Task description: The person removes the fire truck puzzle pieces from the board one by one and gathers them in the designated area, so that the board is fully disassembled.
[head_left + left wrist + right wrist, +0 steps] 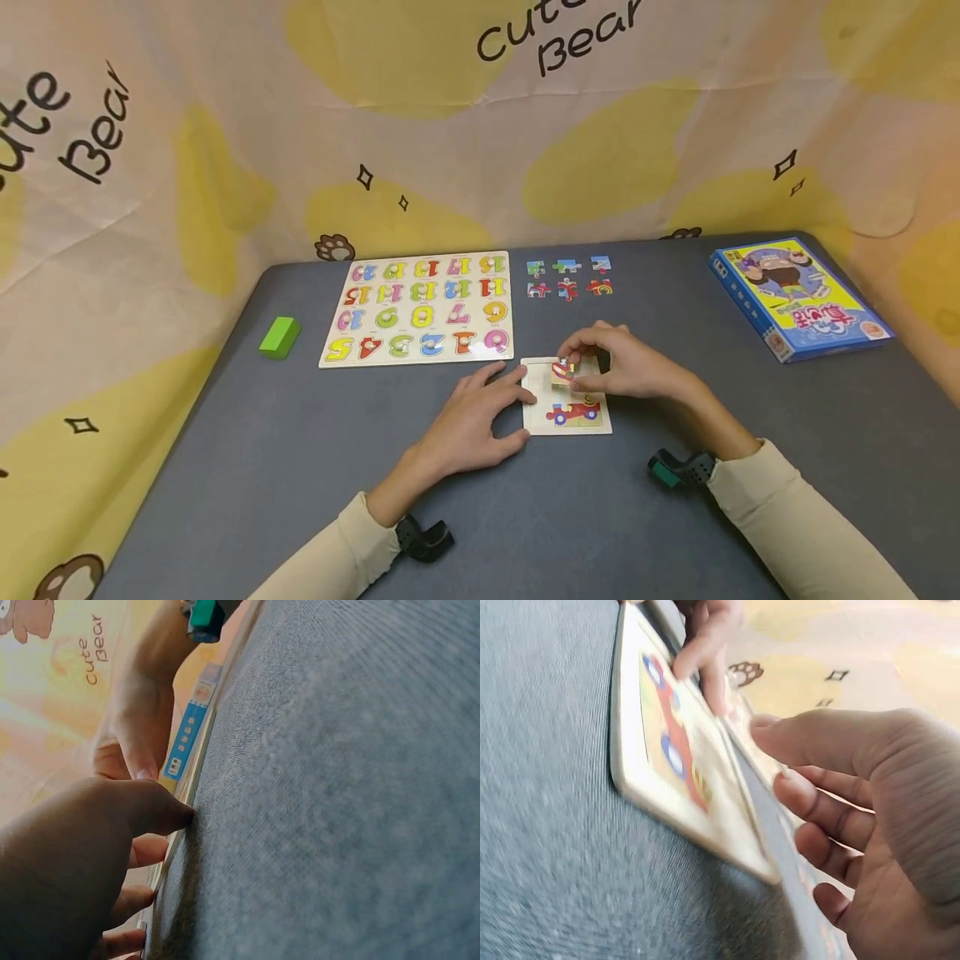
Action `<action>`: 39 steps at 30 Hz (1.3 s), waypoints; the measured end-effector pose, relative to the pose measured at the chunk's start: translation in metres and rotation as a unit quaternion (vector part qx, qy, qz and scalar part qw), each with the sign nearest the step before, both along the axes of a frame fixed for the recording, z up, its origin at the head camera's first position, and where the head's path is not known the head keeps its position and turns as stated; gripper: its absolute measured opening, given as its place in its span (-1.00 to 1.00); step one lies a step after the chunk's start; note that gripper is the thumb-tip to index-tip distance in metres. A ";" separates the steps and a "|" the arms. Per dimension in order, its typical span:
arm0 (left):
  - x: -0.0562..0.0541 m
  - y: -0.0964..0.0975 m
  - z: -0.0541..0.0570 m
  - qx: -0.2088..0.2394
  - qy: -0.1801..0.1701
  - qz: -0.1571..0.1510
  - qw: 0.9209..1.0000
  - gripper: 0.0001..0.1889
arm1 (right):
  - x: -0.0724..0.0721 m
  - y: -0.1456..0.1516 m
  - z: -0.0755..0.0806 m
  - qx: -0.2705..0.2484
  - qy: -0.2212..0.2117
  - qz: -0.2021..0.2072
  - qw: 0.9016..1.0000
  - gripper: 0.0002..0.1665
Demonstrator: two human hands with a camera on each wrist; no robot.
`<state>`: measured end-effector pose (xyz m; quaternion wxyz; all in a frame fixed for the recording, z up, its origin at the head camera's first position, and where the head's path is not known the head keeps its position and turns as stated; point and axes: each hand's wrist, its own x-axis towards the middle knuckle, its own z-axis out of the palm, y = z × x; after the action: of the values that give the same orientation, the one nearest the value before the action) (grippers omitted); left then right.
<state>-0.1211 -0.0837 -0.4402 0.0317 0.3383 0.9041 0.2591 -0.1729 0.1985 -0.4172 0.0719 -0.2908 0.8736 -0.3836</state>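
Observation:
A small pale puzzle board lies flat, with a red vehicle picture made of joined pieces in its lower part. My right hand pinches a small puzzle piece between thumb and index finger, above the board's upper half. Only the piece's thin edge shows in the right wrist view, between the fingertips. At the board's left side, my left hand rests with spread fingers, its fingertips touching the edge. The left wrist view shows the left thumb against that edge, low to the tabletop.
Behind the small board, several loose jigsaw pieces lie in two rows. A large number board sits at back left, near a green block. A blue and yellow box stands at back right. A printed cloth hangs behind the grey table.

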 end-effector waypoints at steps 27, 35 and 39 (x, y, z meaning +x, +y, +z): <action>-0.001 -0.002 -0.001 0.000 -0.001 -0.002 1.000 -0.43 | -0.076 -0.021 -0.016 0.018 -0.004 -0.037 0.999 -0.57; -0.003 -0.002 -0.003 -0.004 -0.005 -0.003 1.000 -0.37 | -0.074 -0.017 -0.020 0.004 0.005 -0.068 0.998 -0.55; -0.004 -0.002 -0.004 -0.004 -0.003 -0.003 1.000 -0.37 | -0.075 -0.017 -0.023 -0.003 0.030 -0.072 0.997 -0.63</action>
<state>-0.1248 -0.0858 -0.4437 0.0371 0.3402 0.9040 0.2561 -0.2476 0.1812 -0.4404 0.0167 -0.2385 0.8931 -0.3810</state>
